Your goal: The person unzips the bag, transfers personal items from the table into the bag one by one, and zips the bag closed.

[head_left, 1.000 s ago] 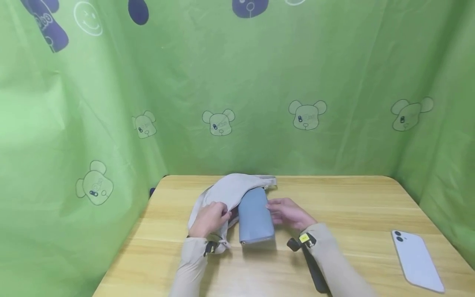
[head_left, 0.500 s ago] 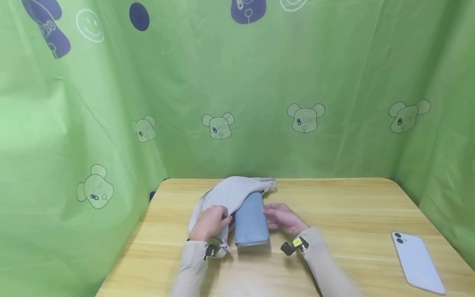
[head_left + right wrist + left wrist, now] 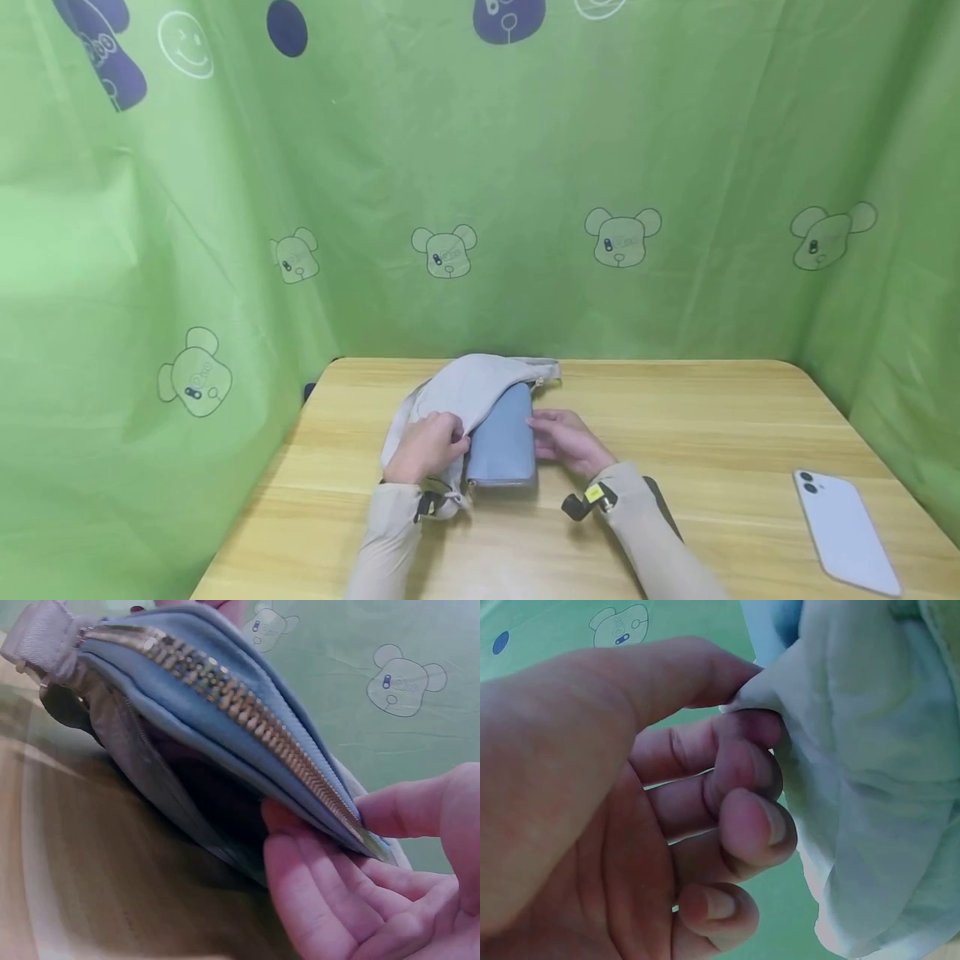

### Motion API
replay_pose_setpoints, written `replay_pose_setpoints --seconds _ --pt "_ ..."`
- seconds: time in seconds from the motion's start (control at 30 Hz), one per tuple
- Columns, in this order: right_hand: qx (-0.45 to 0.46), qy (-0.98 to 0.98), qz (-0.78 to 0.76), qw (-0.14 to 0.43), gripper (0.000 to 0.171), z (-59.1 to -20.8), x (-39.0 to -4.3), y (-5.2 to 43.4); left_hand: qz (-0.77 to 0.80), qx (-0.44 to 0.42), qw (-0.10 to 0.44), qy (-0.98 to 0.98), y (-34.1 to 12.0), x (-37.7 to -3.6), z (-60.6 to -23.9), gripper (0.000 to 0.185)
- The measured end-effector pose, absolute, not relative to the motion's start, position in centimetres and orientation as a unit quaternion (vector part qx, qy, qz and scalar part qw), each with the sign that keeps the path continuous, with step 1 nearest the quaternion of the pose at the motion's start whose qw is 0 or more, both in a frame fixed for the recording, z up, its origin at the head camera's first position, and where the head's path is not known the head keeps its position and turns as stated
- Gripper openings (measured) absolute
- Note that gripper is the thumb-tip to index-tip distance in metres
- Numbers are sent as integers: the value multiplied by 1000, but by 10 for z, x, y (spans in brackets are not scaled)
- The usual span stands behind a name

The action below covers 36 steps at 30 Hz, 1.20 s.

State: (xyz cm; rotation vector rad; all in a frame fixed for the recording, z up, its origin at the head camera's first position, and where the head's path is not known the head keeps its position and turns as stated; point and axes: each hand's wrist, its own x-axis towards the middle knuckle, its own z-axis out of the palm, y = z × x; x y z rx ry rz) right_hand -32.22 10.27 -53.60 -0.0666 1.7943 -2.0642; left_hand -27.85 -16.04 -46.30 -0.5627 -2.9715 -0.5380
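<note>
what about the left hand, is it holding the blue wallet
No, in the left wrist view the left hand pinches the edge of the pale fabric bag.

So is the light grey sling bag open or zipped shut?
Open. In the right wrist view, the light grey sling bag has its mouth gaping, dark inside, beside the blue zip wallet that the right hand pinches.

Counted: two hands; one wallet in the right fingers; one bag in the left; one phone rightward; one table beneath.

The left hand pinches pale fabric by its edge.
</note>
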Motion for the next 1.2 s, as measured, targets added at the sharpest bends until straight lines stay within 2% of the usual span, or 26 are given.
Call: replay_pose_setpoints --seconds 0.3,0.8,1.03,1.2 --pt "16 630 -758 169 50 -535 -321 95 -190 -185 33 -964 -160 -281 -466 35" --pt "62 612 -779 122 56 -535 -321 91 -195 -193 31 -961 -161 -285 -466 29" --pt "86 617 -777 94 60 -537 -316 80 -182 -203 28 -962 -159 -281 -462 39" --pt "88 611 -781 93 62 -539 -314 75 -180 -198 29 -963 -158 -280 -463 38"
